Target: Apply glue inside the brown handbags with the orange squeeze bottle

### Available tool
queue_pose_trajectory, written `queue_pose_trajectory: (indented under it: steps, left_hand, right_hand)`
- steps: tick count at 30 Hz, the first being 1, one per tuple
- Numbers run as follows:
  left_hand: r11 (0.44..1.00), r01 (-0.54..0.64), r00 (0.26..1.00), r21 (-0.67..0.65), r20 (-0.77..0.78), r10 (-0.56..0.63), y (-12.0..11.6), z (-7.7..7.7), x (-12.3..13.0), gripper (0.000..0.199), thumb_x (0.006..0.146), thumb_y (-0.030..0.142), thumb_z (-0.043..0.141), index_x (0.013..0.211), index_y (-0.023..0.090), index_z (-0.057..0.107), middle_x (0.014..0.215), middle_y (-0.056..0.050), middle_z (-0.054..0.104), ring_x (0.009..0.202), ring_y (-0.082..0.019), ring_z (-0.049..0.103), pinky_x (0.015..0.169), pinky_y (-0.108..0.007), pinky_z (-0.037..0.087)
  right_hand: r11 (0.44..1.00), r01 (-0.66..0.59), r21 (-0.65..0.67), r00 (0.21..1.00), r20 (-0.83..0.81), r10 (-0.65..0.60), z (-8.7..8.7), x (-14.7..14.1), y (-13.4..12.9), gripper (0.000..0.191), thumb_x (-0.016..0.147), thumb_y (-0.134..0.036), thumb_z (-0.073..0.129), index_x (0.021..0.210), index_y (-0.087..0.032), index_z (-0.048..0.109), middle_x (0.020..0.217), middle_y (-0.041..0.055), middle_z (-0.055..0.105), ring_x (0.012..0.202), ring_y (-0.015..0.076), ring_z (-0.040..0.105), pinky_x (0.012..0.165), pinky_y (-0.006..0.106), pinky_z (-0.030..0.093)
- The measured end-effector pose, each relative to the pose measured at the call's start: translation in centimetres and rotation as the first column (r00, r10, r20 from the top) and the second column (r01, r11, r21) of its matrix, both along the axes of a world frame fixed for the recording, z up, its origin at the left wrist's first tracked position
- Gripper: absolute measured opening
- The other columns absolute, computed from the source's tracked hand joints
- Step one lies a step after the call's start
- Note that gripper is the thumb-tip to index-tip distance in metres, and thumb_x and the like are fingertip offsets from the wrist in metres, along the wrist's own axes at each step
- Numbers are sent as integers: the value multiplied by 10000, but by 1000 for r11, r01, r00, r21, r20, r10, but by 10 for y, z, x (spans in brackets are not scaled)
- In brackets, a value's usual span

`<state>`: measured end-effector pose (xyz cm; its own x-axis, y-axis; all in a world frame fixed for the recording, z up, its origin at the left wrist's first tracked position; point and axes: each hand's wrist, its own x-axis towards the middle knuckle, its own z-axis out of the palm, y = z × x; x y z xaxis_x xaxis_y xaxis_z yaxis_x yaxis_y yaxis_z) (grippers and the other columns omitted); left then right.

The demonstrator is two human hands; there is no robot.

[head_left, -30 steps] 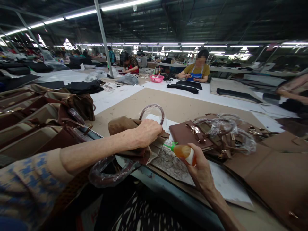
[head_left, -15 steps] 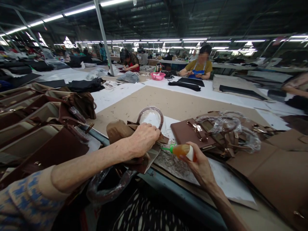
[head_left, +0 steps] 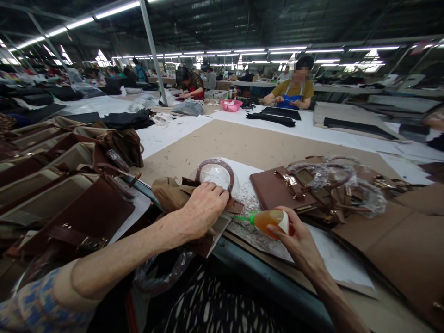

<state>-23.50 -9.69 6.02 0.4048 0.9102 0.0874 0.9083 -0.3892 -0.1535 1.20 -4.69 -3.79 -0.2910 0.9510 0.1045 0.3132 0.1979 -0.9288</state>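
Observation:
My left hand (head_left: pixel 207 206) is closed on the top edge of a brown handbag (head_left: pixel 173 193) at the table's front edge, its fingertips hidden behind the knuckles. A plastic-wrapped round handle (head_left: pixel 212 163) stands up just beyond my fingers. In my right hand (head_left: pixel 298 238) is a squeeze bottle (head_left: pixel 270 221) of amber liquid, lying sideways. Its green nozzle points left, and the thin tip is close beside the bag's edge below my left fingers; whether it touches cannot be made out.
Brown bags (head_left: pixel 69 189) stand in a row at the left. Right of centre lie a flat brown bag piece (head_left: pixel 265 189) and plastic-wrapped handles (head_left: pixel 333 178). A pink basin (head_left: pixel 231 106) and two people at work are across the table.
The view has shifted slightly, so the bags at the left show more. Both hands keep their holds, and the bottle stays near the bag's edge.

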Motion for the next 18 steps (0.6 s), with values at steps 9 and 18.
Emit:
queue_pose_trajectory:
  steps: [9, 18]
  left_hand:
    - [999, -11, 999, 31, 31, 10, -11, -5, -1, 324, 689, 195, 624, 979, 118, 501, 997, -93, 571, 925, -255, 488, 822, -379, 385]
    - [999, -7, 1000, 39, 25, 6, -11, -11, -2, 339, 691, 191, 631, 995, 123, 497, 1001, -86, 572, 920, -246, 491, 815, -370, 387]
  right_hand:
    - [998, 6, -67, 999, -33, -8, -4, -2, -7, 465, 735, -487, 650, 1070, -205, 491, 820, 2, 587, 725, 195, 529, 635, 264, 444]
    - [990, 35, -140, 994, -102, -49, -2, -1, -9, 462, 721, -472, 661, 1050, -190, 499, 872, 28, 590, 770, 214, 544, 643, 289, 485]
